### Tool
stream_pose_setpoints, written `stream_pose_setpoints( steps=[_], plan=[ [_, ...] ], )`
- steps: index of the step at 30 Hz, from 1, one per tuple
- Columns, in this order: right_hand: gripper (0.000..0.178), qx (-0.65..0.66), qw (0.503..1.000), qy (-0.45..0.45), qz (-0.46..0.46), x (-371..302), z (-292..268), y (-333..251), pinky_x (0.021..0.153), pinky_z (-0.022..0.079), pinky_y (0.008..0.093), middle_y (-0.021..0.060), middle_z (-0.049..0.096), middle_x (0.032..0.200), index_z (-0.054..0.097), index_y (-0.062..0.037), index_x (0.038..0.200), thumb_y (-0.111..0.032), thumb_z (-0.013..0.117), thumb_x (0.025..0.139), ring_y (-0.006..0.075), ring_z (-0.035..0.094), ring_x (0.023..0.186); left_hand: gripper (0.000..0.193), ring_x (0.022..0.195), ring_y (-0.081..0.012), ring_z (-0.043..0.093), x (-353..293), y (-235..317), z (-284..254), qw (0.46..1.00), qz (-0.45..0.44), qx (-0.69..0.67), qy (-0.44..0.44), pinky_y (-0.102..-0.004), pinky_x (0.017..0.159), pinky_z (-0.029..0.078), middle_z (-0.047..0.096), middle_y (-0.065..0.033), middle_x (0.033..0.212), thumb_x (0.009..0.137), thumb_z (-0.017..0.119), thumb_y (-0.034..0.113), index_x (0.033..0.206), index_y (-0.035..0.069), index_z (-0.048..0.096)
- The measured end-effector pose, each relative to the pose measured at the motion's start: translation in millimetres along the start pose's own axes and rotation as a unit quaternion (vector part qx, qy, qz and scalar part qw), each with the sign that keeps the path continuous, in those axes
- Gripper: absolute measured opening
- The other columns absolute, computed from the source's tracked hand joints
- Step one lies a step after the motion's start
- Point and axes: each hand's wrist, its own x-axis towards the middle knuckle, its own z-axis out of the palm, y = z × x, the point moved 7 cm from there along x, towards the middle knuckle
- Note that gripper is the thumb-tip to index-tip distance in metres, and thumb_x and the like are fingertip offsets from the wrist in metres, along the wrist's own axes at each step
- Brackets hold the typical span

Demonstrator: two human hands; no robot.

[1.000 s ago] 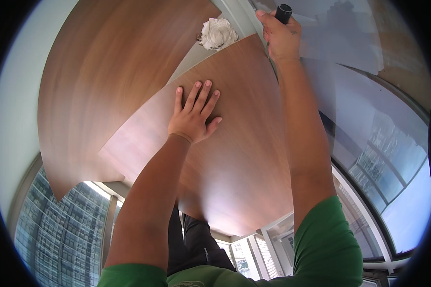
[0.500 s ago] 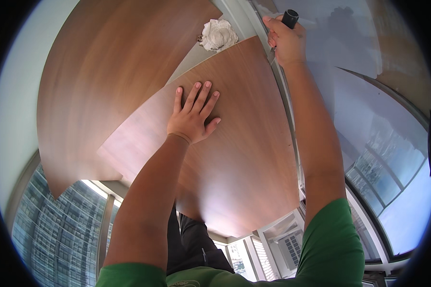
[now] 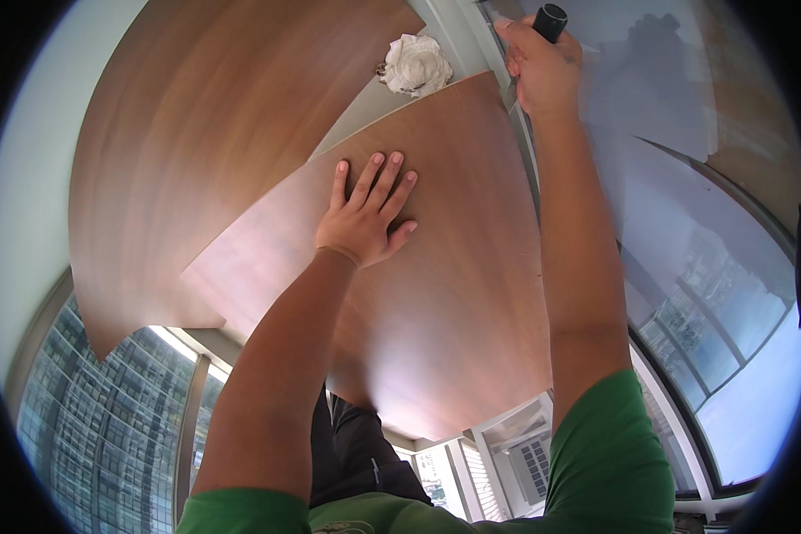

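Note:
My left hand [image 3: 363,214] lies flat with its fingers spread on a brown wood-grain tabletop panel [image 3: 454,303]. At the upper right, my right hand [image 3: 547,78] is wrapped round the black cylindrical handle [image 3: 551,23] of a tool, beside the window frame and glass. The rounded black end sticks up above the fist; whatever the tool's other end is stays hidden behind the hand. A crumpled white cloth [image 3: 417,65] rests on the pale ledge just beyond the panel's far corner, touched by neither hand.
A second wood-grain panel [image 3: 214,133] spreads across the upper left, meeting the near one at an angle. Reflective window glass [image 3: 667,214] runs down the right side. More windows [image 3: 107,400] show at the lower left. A pale wall [image 3: 36,169] borders the left.
My right hand, with the black handle, has shifted slightly to the right in the picture. The left hand keeps its place on the panel, as the view moves a little.

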Motion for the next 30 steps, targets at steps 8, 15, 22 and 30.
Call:
stream_pose_setpoints(
  steps=[8,15,22,30],
  plan=[
    [0.029,-0.02,0.999,0.03,0.034,-8.7,2.8,-5.7,0.046,0.031,0.0271,-0.0017,0.046,0.056,0.05,-0.0096,0.067,-0.003,0.076,0.079,0.0093,0.039,0.046,0.069,0.157,-0.0223,0.013,-5.2,-5.8,0.4,1.0,-0.006,0.001,-0.007,-0.0598,0.125,0.009,0.016,-0.0017,0.17,0.098,0.046,0.059,0.158,0.027,0.035],
    [0.031,-0.022,0.997,0.033,0.062,12.1,5.9,16.8,0.046,0.031,0.0286,-0.0015,0.045,0.056,0.049,-0.0095,0.066,-0.005,0.075,0.08,0.0107,0.039,0.046,0.069,0.156,-0.0227,0.014,0.6,0.2,2.0,1.0,-0.003,-0.014,-0.005,-0.0596,0.125,0.008,0.018,-0.0017,0.17,0.098,0.046,0.06,0.158,0.028,0.035],
    [0.025,-0.122,0.984,0.102,-0.081,15.8,10.2,6.7,0.042,0.031,0.029,-0.0014,0.049,0.056,0.053,-0.011,0.064,-0.012,0.072,0.08,0.0097,0.041,0.042,0.071,0.156,-0.0241,0.016,5.1,8.0,2.8,1.0,0.007,-0.016,0.001,-0.0605,0.124,0.007,0.019,-0.0024,0.17,0.097,0.048,0.061,0.158,0.027,0.035],
    [0.021,-0.048,0.999,0.002,0.005,10.4,19.4,-8.3,0.047,0.034,0.0311,-0.0019,0.051,0.058,0.057,-0.0104,0.064,-0.012,0.071,0.079,0.0114,0.045,0.048,0.07,0.156,-0.0241,0.017,-5.2,-5.4,1.0,1.0,0.0,-0.016,0.005,-0.0606,0.124,0.009,0.019,-0.0025,0.17,0.097,0.048,0.06,0.158,0.027,0.036]
  ],
)
